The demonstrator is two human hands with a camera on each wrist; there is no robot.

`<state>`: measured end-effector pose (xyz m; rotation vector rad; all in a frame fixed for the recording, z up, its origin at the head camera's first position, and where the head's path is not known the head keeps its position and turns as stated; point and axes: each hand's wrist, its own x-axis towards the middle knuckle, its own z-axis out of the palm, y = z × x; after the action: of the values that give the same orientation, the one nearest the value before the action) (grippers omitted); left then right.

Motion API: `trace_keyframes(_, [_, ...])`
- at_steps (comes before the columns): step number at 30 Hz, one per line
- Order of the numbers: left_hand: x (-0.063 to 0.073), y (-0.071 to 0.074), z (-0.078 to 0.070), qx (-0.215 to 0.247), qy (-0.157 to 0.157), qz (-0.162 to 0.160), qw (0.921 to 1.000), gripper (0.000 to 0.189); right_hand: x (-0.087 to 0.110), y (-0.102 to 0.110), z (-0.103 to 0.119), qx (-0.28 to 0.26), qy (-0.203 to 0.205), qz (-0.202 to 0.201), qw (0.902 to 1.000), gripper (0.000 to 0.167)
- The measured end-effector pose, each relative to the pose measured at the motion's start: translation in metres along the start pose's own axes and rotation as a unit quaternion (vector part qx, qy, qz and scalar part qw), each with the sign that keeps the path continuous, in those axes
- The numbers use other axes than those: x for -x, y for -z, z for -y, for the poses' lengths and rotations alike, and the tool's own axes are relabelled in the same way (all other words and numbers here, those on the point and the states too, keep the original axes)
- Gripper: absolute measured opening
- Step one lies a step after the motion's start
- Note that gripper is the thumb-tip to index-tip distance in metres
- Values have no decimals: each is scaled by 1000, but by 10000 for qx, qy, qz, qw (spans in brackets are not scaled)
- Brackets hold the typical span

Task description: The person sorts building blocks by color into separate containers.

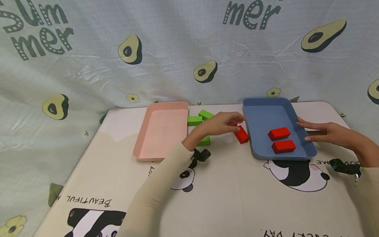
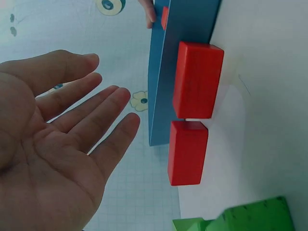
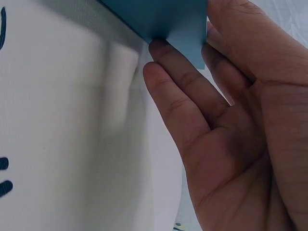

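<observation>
My left hand [image 1: 222,123] hovers over the table between two trays, fingers extended and palm empty in the left wrist view. Just under it, beside the blue tray [image 1: 260,113], lie two red blocks [image 2: 199,79]; in the head view the hand partly hides the farther one. Two more red blocks [image 1: 283,146] rest inside the blue tray, toward its near right part. My right hand [image 1: 331,133] touches the right side of that tray with its fingers mostly straight. In the right wrist view, fingertips [image 3: 156,72] meet the tray's wall.
A pink tray [image 1: 161,130] stands on the left. Several green blocks [image 1: 194,120] lie between it and my left hand, some partly covered by the wrist. A printed cloth [image 1: 225,184] covers the table. Behind it hangs an avocado-patterned curtain [image 1: 174,49].
</observation>
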<state>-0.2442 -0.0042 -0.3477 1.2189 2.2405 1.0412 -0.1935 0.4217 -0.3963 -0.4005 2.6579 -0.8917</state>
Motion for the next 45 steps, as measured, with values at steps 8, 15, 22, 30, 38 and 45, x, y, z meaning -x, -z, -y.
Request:
trace_keyframes(8, [13, -2, 5, -92, 414, -158, 9990, 41, 0, 0, 1, -17, -10, -2, 10000, 69])
trace_keyframes(15, [22, -6, 10, -256, 559, -247, 9978, 39, 0, 0, 0, 44, -18, -13, 10000, 69])
trace_keyframes(22, [29, -13, 15, -115, 628, -395, 9972, 39, 0, -1, 0, 33, -15, -14, 10000, 69])
trace_keyframes(30, [26, -28, 20, 366, 574, -927, 9934, 39, 3, 0, -3, 438, 175, -212, 9987, 65])
trace_keyframes(38, [17, -43, 20, 497, 856, -1516, 9835, 54, 2, 1, -3, 522, 122, -210, 9983, 66])
trace_keyframes(45, [10, -51, 20, 653, 1076, -1737, 9767, 56, 2, 0, -3, 351, 129, -147, 9992, 66])
